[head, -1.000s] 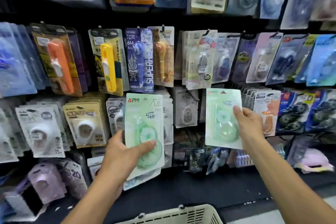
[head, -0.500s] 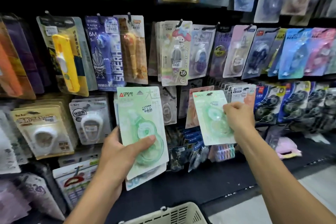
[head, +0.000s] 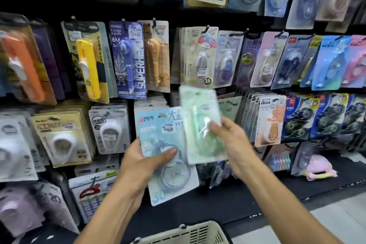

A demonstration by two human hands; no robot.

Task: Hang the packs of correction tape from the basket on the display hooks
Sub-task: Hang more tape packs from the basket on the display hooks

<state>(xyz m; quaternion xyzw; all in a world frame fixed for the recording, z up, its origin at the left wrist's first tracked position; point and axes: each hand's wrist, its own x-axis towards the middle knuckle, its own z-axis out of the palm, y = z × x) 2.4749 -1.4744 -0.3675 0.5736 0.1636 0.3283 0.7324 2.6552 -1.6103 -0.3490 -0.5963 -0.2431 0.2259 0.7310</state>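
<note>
My left hand [head: 142, 164] grips a light blue correction tape pack [head: 158, 130] from the left, thumb across its front. In my right hand [head: 233, 144] is a pale green pack [head: 198, 117], motion-blurred, pinched at its lower right. The green pack overlaps the blue pack's right edge. Both packs are in front of the lower rows of the display. Whether the green pack is a single one I cannot tell. The cream basket [head: 190, 233] shows only its rim at the bottom edge. Display hooks [head: 207, 27] stick out of the black wall with packs hanging on them.
The wall is crowded with hanging packs: a yellow one [head: 89, 69], a purple SUPERHERO one [head: 128, 59], white ones [head: 109, 130] at the left, orange-and-white ones [head: 271, 121] at the right. A black ledge [head: 247, 194] runs below, with a pink item [head: 318, 166] on it.
My right hand has swung left with its green pack until it overlaps the left hand's packs. The green pack on top in my left hand is gone; the blue one now shows.
</note>
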